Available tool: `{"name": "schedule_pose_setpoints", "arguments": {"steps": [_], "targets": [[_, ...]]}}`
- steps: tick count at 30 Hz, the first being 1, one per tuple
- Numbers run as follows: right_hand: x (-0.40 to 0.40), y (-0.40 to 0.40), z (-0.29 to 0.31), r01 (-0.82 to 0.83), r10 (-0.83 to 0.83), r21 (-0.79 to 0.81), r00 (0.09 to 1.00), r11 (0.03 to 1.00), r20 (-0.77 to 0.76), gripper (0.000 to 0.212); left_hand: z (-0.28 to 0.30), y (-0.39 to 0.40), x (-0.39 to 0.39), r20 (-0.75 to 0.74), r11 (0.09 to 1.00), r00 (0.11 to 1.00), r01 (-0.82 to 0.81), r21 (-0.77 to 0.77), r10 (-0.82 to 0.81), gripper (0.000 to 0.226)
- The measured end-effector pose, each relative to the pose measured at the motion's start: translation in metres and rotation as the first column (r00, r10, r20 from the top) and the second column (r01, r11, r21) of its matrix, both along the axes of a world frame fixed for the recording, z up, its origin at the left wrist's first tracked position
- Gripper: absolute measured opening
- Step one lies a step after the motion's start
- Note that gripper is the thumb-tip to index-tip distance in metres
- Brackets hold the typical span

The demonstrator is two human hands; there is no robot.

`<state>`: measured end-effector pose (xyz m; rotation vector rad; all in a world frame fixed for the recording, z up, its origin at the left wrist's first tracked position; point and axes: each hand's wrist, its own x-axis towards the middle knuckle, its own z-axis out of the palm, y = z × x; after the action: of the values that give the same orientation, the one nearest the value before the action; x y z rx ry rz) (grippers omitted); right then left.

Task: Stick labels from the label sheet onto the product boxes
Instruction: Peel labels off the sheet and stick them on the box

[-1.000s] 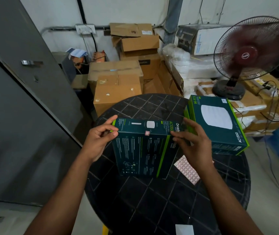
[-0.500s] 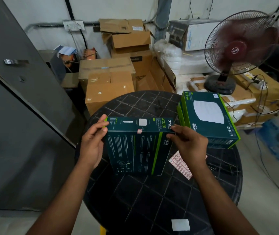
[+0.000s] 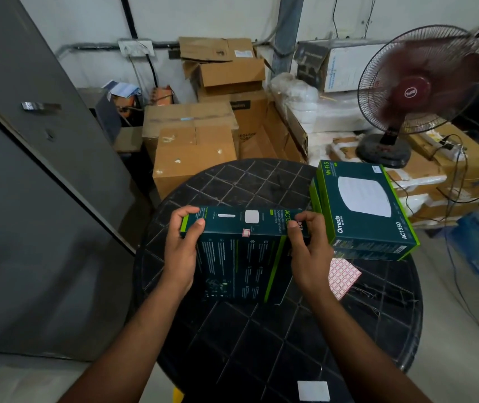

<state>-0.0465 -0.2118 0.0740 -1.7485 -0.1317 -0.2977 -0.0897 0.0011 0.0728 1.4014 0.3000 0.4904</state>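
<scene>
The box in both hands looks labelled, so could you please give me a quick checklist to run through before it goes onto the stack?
1. Label on the box: a small label sits on its top edge face. Ok.
2. Label pressed flat: too small to judge. Cannot tell.
3. Grip: left hand and right hand each hold one end of the box. Ok.
4. Landing spot: the stacked boxes lie flat at the right, top free. Ok.
5. Label sheet within reach, on the table beside the right hand. Ok.
6. Stacked boxes already labelled: no label visible from this view. Cannot tell.
</scene>
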Motion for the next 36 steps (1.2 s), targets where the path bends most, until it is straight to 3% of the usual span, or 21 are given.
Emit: {"name": "schedule_pose_setpoints", "arguments": {"steps": [4, 6, 7, 8, 9, 10, 11, 13, 17, 19, 21, 23, 25, 27, 30, 33, 35, 36], "targets": [[0.001, -0.003, -0.003, 0.027, -0.028, 0.022, 0.999, 0.999, 0.034, 0.017, 0.008, 0.000, -0.004, -0.010, 0.999, 1.000, 0.021, 0.031, -0.021, 0.020], [0.000, -0.006, -0.005, 0.020, -0.019, -0.028, 0.999, 0.999, 0.036, 0.019, 0.008, 0.002, -0.005, -0.048, 0.953, 0.996, -0.060, 0.298, 0.078, 0.017], [-0.001, -0.007, -0.004, 0.009, -0.007, -0.057, 0.999, 0.998, 0.035, 0.020, 0.007, 0.002, -0.005, -0.041, 0.838, 0.986, -0.113, 0.533, 0.159, 0.017], [-0.003, -0.007, -0.004, 0.001, 0.002, -0.088, 0.999, 0.996, 0.038, 0.020, 0.009, 0.001, -0.006, 0.008, 0.656, 0.978, -0.147, 0.740, 0.211, 0.020], [-0.003, -0.009, -0.005, -0.007, 0.012, -0.116, 0.999, 0.993, 0.045, 0.020, 0.009, 0.000, -0.006, 0.082, 0.482, 0.981, -0.159, 0.862, 0.177, 0.022], [-0.004, -0.010, -0.006, -0.009, 0.017, -0.145, 0.998, 0.989, 0.053, 0.020, 0.009, -0.004, -0.005, 0.132, 0.365, 0.988, -0.153, 0.918, 0.080, 0.023], [-0.005, -0.012, -0.007, -0.013, 0.023, -0.171, 0.998, 0.985, 0.058, 0.021, 0.009, -0.009, -0.005, 0.160, 0.293, 0.987, -0.145, 0.945, -0.028, 0.022], [-0.007, -0.014, -0.006, -0.028, 0.042, -0.209, 0.997, 0.978, 0.060, 0.025, 0.009, -0.017, -0.006, 0.199, 0.234, 0.969, -0.161, 0.959, -0.148, 0.018], [-0.005, -0.015, -0.003, -0.062, 0.073, -0.228, 0.997, 0.972, 0.041, 0.030, 0.013, -0.024, -0.003, 0.221, 0.175, 0.963, -0.194, 0.965, -0.155, 0.008], [-0.003, -0.021, -0.003, -0.159, 0.161, -0.208, 0.987, 0.965, -0.007, 0.027, 0.018, -0.021, 0.002, 0.194, 0.147, 0.965, -0.169, 0.975, -0.177, 0.016], [-0.002, -0.029, -0.003, -0.262, 0.263, -0.246, 0.964, 0.933, -0.028, 0.039, 0.037, -0.018, 0.012, 0.094, 0.147, 0.965, -0.059, 0.987, -0.244, 0.032], [-0.002, -0.035, -0.007, -0.295, 0.308, -0.305, 0.952, 0.905, -0.009, 0.067, 0.064, -0.023, 0.022, -0.207, 0.050, 0.938, 0.230, 0.972, -0.279, 0.066], [-0.004, -0.035, -0.013, -0.344, 0.356, -0.272, 0.934, 0.899, -0.005, 0.083, 0.083, -0.038, 0.030, -0.511, -0.074, 0.820, 0.510, 0.857, -0.259, 0.103], [-0.007, -0.029, -0.013, -0.378, 0.385, -0.201, 0.923, 0.903, -0.009, 0.091, 0.087, -0.048, 0.037, -0.596, -0.128, 0.748, 0.587, 0.799, -0.291, 0.115], [-0.009, -0.029, -0.011, -0.363, 0.361, -0.153, 0.931, 0.919, -0.041, 0.098, 0.090, -0.038, 0.042, -0.555, 0.028, 0.709, 0.627, 0.779, -0.434, 0.099], [0.000, -0.048, -0.015, -0.489, 0.441, -0.354, 0.872, 0.797, -0.212, 0.106, 0.103, -0.009, 0.040, -0.427, 0.297, 0.709, 0.654, 0.696, -0.561, 0.097], [0.004, -0.067, -0.021, -0.498, 0.400, -0.510, 0.867, 0.701, -0.297, 0.103, 0.106, 0.012, 0.038, -0.276, 0.481, 0.732, 0.637, 0.602, -0.623, 0.097], [0.005, -0.076, -0.023, -0.468, 0.353, -0.525, 0.883, 0.711, -0.309, 0.097, 0.104, 0.022, 0.036, -0.230, 0.543, 0.744, 0.630, 0.556, -0.628, 0.098]]}}
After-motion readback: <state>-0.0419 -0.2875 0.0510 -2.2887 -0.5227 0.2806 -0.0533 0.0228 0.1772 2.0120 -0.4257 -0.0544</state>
